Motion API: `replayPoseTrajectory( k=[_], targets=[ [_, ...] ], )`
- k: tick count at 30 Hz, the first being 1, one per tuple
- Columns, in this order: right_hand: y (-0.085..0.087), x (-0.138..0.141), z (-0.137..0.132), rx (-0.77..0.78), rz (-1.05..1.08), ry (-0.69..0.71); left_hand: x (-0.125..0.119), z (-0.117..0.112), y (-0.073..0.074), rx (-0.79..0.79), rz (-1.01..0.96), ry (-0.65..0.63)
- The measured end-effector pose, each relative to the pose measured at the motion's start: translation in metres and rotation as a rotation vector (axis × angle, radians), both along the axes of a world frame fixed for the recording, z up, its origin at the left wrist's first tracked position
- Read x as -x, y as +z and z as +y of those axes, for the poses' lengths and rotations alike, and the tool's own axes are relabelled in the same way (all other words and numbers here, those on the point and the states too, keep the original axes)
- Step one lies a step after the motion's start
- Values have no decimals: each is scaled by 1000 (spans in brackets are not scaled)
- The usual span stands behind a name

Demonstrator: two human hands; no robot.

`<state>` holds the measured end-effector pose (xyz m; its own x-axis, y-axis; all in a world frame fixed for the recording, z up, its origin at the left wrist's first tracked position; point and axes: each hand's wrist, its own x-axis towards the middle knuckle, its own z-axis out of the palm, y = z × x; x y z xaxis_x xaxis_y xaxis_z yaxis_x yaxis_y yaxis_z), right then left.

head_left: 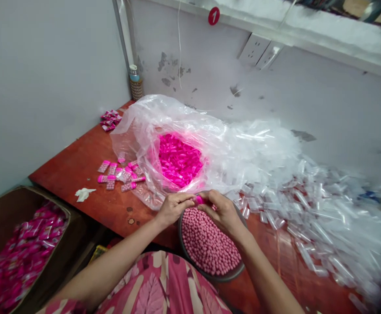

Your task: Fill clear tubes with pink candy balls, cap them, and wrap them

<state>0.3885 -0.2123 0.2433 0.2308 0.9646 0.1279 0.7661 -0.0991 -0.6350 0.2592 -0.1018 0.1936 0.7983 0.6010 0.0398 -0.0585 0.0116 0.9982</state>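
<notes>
Over the rim of a dark round bowl (185, 244) full of small pink balls (210, 244), my two hands meet. Between their fingertips shows a bright pink cap (199, 199); any container below it is hidden by the fingers. My left hand (175, 208) pinches it from the left. The thumb and fingers of my right hand (222, 211) close on it from the other side. Just beyond the hands, an open clear plastic bag (138, 152) holds a heap of pink caps (179, 161).
Clear empty containers (275, 205) spread in a large pile on the right. Left of the bag lie pink-capped containers filled with balls (125, 174) and a crumpled white tissue (84, 194). A carton (64, 213) of pink packets stands lower left. A bottle (133, 73) stands in the corner.
</notes>
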Motion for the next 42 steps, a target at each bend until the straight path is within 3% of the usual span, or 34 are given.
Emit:
replayPoseTrajectory(
  k=[5, 9, 11, 15, 17, 19, 22, 25, 29, 34, 37, 42],
  targets=[
    [-6, 6, -5, 25, -41, 53, 4, 2, 3, -70, 3, -113],
    [-6, 4, -6, 37, 85, 44, 3, 1, 2, -74, 34, -147],
    [-5, 2, -8, -8, 266, -43, 0, -1, 3, 50, 21, -103],
    [-12, 2, -19, -92, 909, -223, -5, -4, 5, 421, -66, -46],
    [-19, 2, -24, -117, 1141, -289, -5, -4, 4, 515, -85, -18],
    [-25, 2, -26, -135, 1224, -356, -2, -3, 2, 494, -63, -3],
    [-25, 3, -21, -160, 1248, -405, 2, -3, -1, 336, 3, -49],
    [-17, 5, -13, -46, 1317, -323, 4, -5, 1, 197, 12, -142],
    [-12, 10, -5, 137, 1413, -222, 7, -4, 8, 114, 3, -101],
    [-23, 17, 3, 91, 1467, -304, 13, 3, 10, -95, 47, -118],
    [-30, 24, 9, 62, 1478, -365, 14, 5, 3, -78, 83, -91],
    [-37, 27, 18, 3, 1449, -373, 14, 19, -21, 95, 237, 33]
  ],
)
